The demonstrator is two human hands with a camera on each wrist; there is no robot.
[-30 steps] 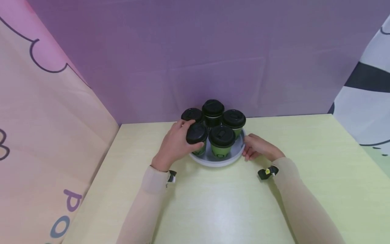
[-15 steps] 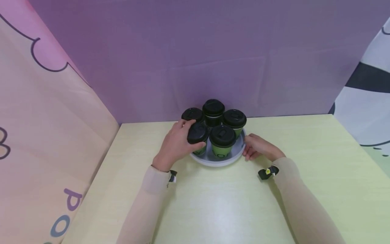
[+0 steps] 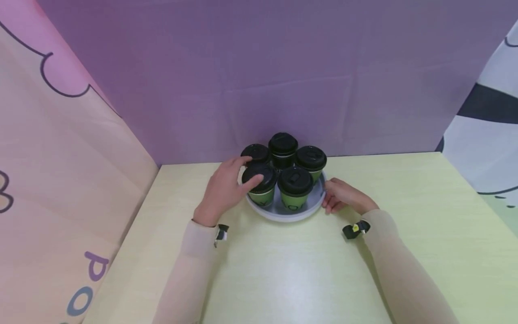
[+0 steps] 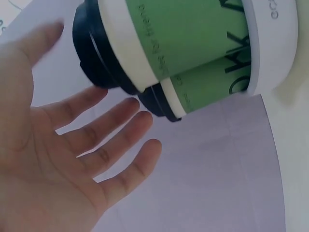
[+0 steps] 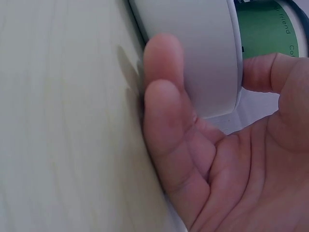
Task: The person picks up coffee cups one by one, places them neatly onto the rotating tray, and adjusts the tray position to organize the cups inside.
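Observation:
A round white tray (image 3: 285, 218) bears several green paper cups with black lids, standing upright close together. My left hand (image 3: 224, 191) is beside the front-left cup (image 3: 261, 198), its thumb over the lid's edge in the head view. In the left wrist view, the fingers of my left hand (image 4: 72, 140) are spread and loosely extended, not wrapped round the cup (image 4: 193, 34). My right hand (image 3: 344, 195) holds the tray's right side. In the right wrist view, its thumb (image 5: 263, 72) lies over the rim of the tray (image 5: 207, 58) and its fingers bend along the outer wall.
The tray stands near the back of a pale wooden table (image 3: 291, 270), close to a purple cloth backdrop (image 3: 283, 67). A printed pink cloth (image 3: 69, 157) hangs on the left, and a white-and-black one (image 3: 489, 135) on the right.
My left hand has loosened from the front-left cup and drawn back slightly left. That cup now sits a little further left on the tray. My right hand has kept its place.

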